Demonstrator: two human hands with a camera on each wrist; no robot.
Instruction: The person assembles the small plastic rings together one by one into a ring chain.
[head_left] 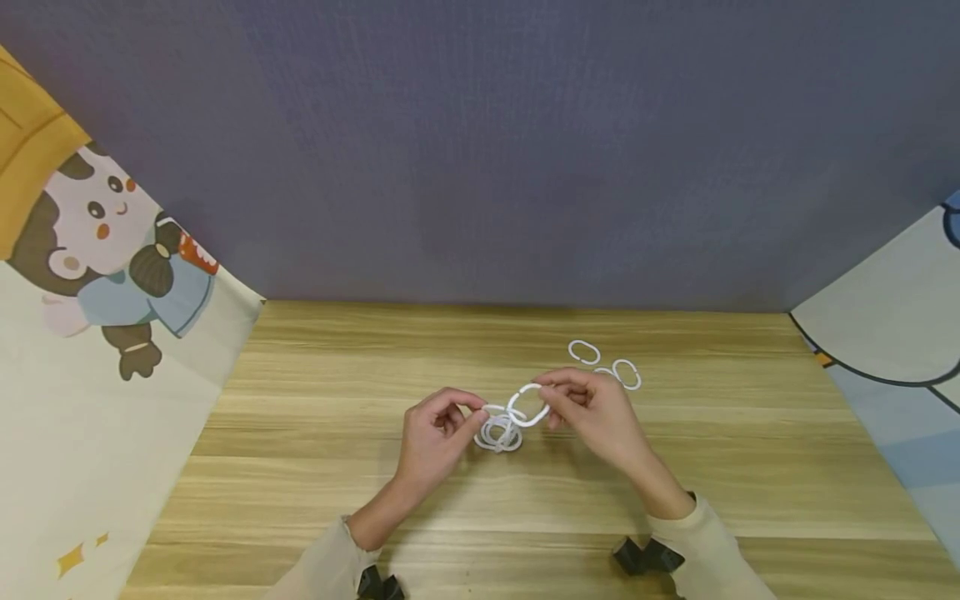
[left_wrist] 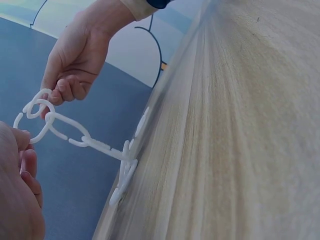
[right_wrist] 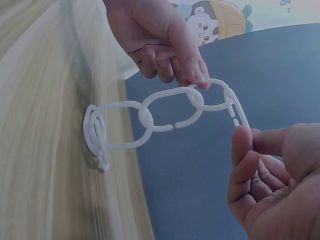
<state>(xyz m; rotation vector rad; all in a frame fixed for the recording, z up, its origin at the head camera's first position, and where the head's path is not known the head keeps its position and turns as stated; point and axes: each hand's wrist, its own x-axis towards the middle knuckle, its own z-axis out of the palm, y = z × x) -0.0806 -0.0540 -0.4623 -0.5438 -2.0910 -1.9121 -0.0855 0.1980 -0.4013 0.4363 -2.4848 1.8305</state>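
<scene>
We see the left hand (head_left: 437,437) pinching, between thumb and index finger, the white oval end link (right_wrist: 216,107) of a white plastic chain (right_wrist: 145,119). The right hand (head_left: 600,412) pinches a single white split-oval link (right_wrist: 241,107), whose gap lies close to the fingertips. These two links overlap between the hands, but we cannot tell whether one is threaded through the other. The chain drops from the left hand to the pale wood-grain table (head_left: 300,467), where its lower links bunch so tightly that we cannot count them.

Beyond the right hand lie a loose white oval link (head_left: 572,345) and a second loose white link (head_left: 615,367); a third loose white link (head_left: 602,370) is partly covered by that hand. The left wrist view crops the left hand, and both beige sleeves (head_left: 712,546) run out of the head view.

The table's far edge meets a dark blue-grey panel (head_left: 480,167), and a cartoon-printed wall (head_left: 180,350) bounds the left side. Its near edge is out of frame. We see wide room on either side of the hands, less toward the panel.
</scene>
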